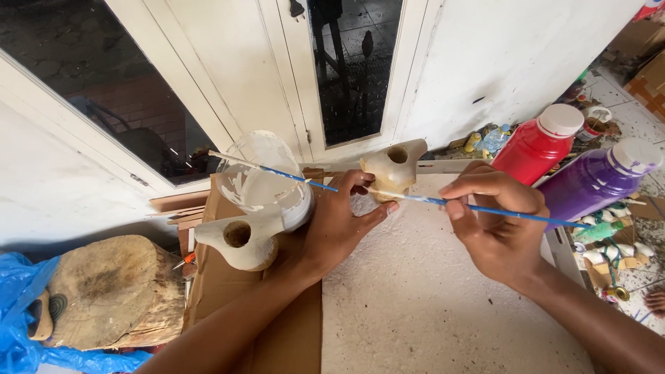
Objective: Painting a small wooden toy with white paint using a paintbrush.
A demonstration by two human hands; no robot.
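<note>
clay whistle (pixel 393 170) in left grip (pixel 339 225), brush (pixel 443 202) in right grip (pixel 495 225)

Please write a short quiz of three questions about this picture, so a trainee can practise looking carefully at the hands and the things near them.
1. True or false: the right hand holds a blue-handled brush.
2. What does the left hand grip?
A. the red bottle
B. a pale clay piece with a hole
C. the wood stump
3. What colour is the paint inside the clear cup?

Key
1. True.
2. B.
3. White.
</note>
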